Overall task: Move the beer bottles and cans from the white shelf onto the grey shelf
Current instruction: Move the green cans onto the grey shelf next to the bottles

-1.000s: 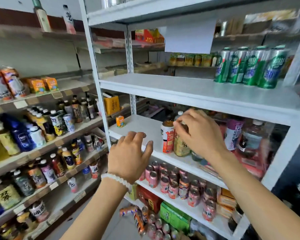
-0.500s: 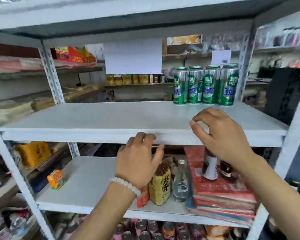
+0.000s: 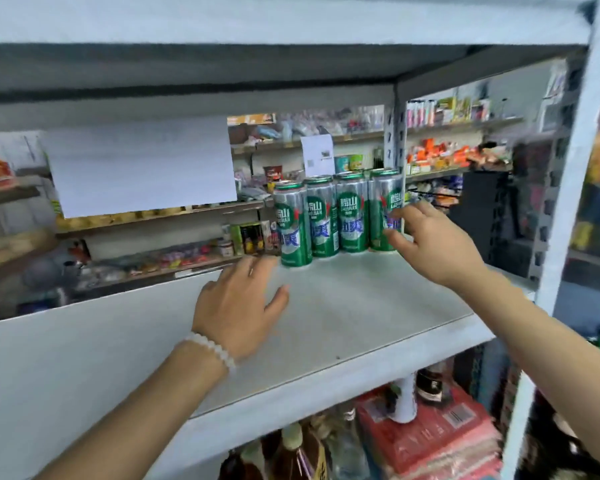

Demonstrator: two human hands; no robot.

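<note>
Several tall green and silver beer cans (image 3: 323,220) stand in a row at the back right of the white shelf (image 3: 343,327). My right hand (image 3: 433,244) is stretched out over the shelf with its fingers apart, the fingertips at the rightmost can (image 3: 383,209). My left hand (image 3: 239,306), with a white bead bracelet at the wrist, hovers flat and open over the shelf board, its fingertips just short of the leftmost can (image 3: 293,223). Neither hand holds anything. The grey shelf is not in view.
A white paper sheet (image 3: 139,168) hangs behind the shelf at left. The shelf's upright post (image 3: 565,209) rises at right. Below the board stand bottles (image 3: 291,455) and a stack of red cartons (image 3: 430,438) with a bottle on top. Stocked shelves fill the background.
The view rose from the lower shelf to the can shelf. Both hands lifted from the lower shelf's bottles and its edge and reached in toward the green cans.
</note>
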